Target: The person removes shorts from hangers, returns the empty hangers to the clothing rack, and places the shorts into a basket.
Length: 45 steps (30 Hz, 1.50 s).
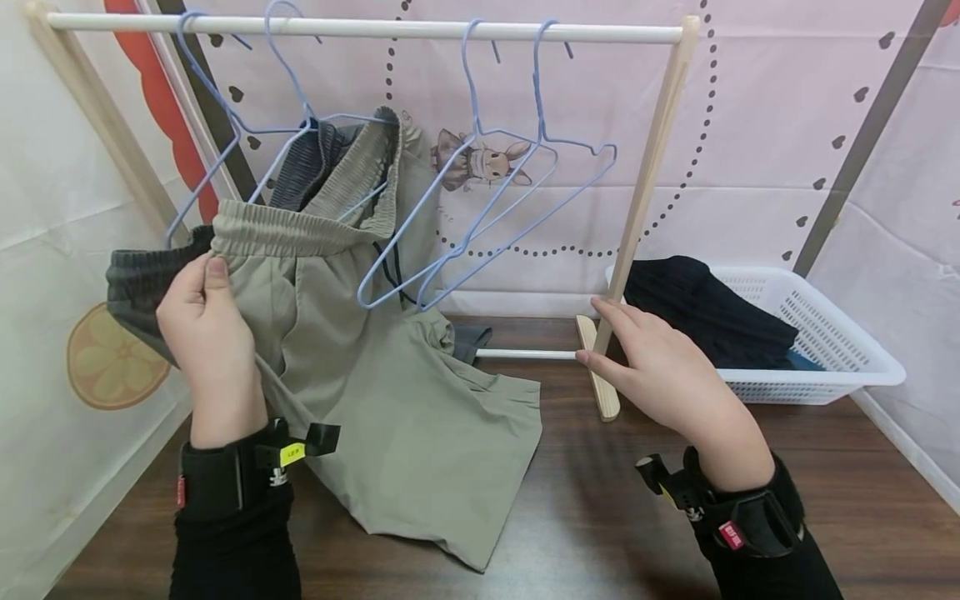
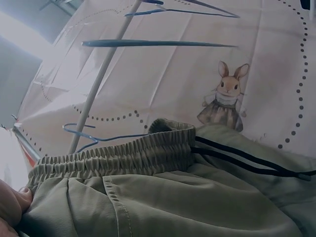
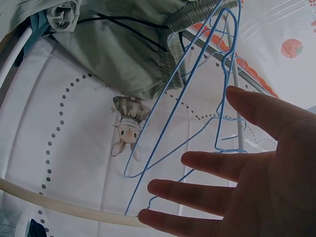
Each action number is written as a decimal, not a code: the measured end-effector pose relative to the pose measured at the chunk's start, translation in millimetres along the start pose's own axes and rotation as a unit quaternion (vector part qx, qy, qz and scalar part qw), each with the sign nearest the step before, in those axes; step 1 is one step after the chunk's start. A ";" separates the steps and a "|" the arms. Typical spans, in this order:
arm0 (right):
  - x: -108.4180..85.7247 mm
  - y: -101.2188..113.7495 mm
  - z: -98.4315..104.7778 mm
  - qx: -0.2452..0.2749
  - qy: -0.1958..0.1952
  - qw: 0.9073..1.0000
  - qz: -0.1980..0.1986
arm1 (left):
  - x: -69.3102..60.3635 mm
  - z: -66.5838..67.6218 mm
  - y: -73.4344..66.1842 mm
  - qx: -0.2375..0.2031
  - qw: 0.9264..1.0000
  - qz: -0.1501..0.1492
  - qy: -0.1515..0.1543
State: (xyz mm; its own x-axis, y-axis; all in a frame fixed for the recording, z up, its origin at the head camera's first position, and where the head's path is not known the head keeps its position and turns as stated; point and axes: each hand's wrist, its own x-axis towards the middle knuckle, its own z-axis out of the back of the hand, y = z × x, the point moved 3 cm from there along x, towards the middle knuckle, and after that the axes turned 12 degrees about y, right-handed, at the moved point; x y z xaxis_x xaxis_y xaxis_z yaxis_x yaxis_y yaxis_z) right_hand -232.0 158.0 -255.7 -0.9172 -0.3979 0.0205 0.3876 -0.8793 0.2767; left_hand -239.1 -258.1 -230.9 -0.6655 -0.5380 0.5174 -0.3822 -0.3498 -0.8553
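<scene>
**Left hand (image 1: 210,321) pinches green shorts (image 1: 442,442); right hand (image 1: 663,367) spread and bare**

The left thumb grips the waistband's (image 1: 288,232) left end; the fingers are partly hidden, and the left wrist view crops the hand. Right fingers stand straight and apart beside the rack's wooden post (image 1: 649,175); contact is unclear. The shorts hang on a blue hanger (image 1: 278,162), mostly hiding a dark garment (image 1: 146,279). Beyond: brown table (image 1: 600,517), white basket (image 1: 817,385) holding black cloth (image 1: 697,312), printed pale sheet (image 1: 585,92).

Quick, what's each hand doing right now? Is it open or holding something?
Left hand: closed, pinching the green pants by the waist.
Right hand: open, holding nothing, by the rack.
</scene>
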 end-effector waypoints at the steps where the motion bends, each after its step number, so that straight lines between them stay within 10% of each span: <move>1: 0.0 0.0 0.0 0.000 0.000 1.000 -0.001 | -0.5 -0.6 -0.4 -0.004 1.000 -0.003 -0.002; 16: 0.6 -0.2 0.6 -0.002 0.004 1.000 -0.001 | 1.1 2.7 -3.7 -0.066 0.997 -0.040 -0.008; 28: 0.1 -1.7 1.4 0.007 0.007 1.000 -0.010 | 2.9 12.6 -4.3 0.046 0.998 -0.015 0.042; 45: 1.0 -5.2 1.6 0.006 -0.002 1.000 -0.008 | 0.3 1.5 0.3 0.083 0.987 0.029 0.134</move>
State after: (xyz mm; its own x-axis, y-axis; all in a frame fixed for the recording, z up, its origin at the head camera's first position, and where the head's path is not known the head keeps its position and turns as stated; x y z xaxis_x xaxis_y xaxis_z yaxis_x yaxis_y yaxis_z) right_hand -235.2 162.6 -255.6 -0.9233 -0.3836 0.0196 0.3727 -0.8821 0.2881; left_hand -238.5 -259.5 -231.0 -0.8377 -0.3457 0.4228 -0.2432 -0.4570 -0.8556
